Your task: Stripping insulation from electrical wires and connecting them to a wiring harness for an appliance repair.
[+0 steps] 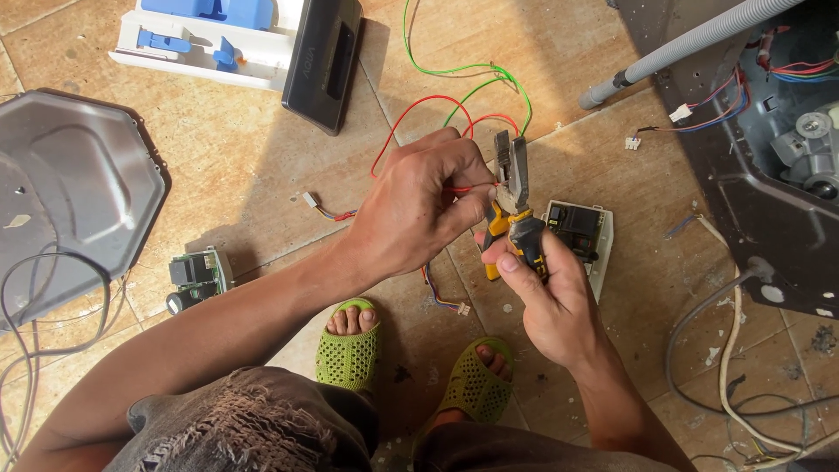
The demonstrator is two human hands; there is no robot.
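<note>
My right hand (551, 293) grips the yellow-and-black handles of a pair of pliers (511, 188), jaws pointing up. My left hand (419, 205) pinches a red wire (415, 115) right at the plier jaws. The red wire loops up over the tiled floor, alongside a green wire (454, 68). Under the pliers lies a small circuit board in a white case (581, 232). My feet in green perforated sandals (350, 350) are below the hands.
A grey metal panel (74, 188) lies at left with a small green board (197, 275) near it. A white drawer with blue parts and a black panel (322, 57) sit at top. An opened machine body (769, 149) and grey hose (690, 44) are at right; loose cables (730, 385) trail nearby.
</note>
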